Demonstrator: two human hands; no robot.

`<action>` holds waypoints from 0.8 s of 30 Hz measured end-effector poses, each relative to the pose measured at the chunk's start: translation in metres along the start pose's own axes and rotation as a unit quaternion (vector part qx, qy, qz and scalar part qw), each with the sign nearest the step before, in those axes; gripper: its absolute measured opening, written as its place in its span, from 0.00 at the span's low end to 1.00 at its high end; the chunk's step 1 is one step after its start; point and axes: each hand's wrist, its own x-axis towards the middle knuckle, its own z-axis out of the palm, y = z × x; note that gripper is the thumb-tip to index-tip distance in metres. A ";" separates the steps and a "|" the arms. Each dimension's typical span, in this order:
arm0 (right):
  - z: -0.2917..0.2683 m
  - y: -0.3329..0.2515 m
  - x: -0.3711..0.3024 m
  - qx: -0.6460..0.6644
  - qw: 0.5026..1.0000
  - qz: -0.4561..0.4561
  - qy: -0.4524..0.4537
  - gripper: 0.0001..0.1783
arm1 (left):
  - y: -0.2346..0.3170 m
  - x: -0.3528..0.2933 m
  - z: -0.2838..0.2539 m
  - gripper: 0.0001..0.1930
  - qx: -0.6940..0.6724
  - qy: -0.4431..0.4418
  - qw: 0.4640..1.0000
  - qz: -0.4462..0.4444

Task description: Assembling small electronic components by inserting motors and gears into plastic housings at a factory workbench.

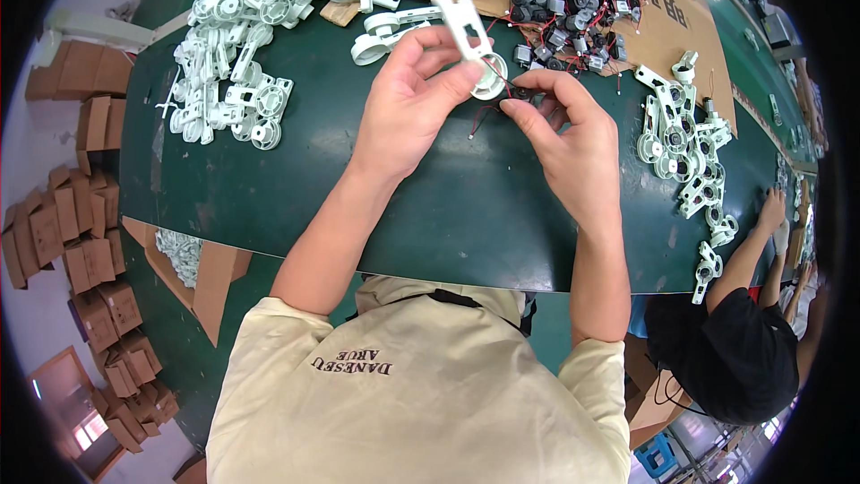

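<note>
Over the green table, my left hand point(417, 94) grips a pale green plastic housing point(463, 25) that has a long slotted arm and a round ring at its lower end. Close to that ring, my right hand point(569, 130) pinches a small dark part with thin red and black wires; the fingers partly hide it, perhaps a small motor. A wire end with a tiny white plug point(472, 134) dangles below the ring. Just behind my left hand lie a few loose housings point(381, 36).
A large heap of pale green housings point(237, 63) covers the far left. Small wired motors point(573, 18) pile up on cardboard at the back. More housings point(685, 139), some with dark centres, lie at right. A person in black point(726, 350) works beyond. Cardboard boxes point(90, 260) stand left.
</note>
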 end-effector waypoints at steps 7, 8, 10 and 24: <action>0.008 0.008 -0.002 0.136 0.990 -0.027 0.020 0.13 | -0.001 -0.004 0.004 0.19 0.039 -0.020 0.993 -0.113; 0.008 0.007 -0.003 0.136 0.990 -0.027 0.020 0.13 | -0.002 -0.005 0.005 0.19 0.039 -0.020 0.993 -0.113; 0.009 0.006 -0.004 0.146 0.988 -0.031 0.023 0.14 | -0.004 -0.007 0.008 0.16 0.034 -0.018 0.996 -0.079; 0.018 0.008 0.000 0.078 0.989 -0.111 0.057 0.14 | -0.005 -0.005 0.002 0.16 0.063 -0.017 0.995 -0.070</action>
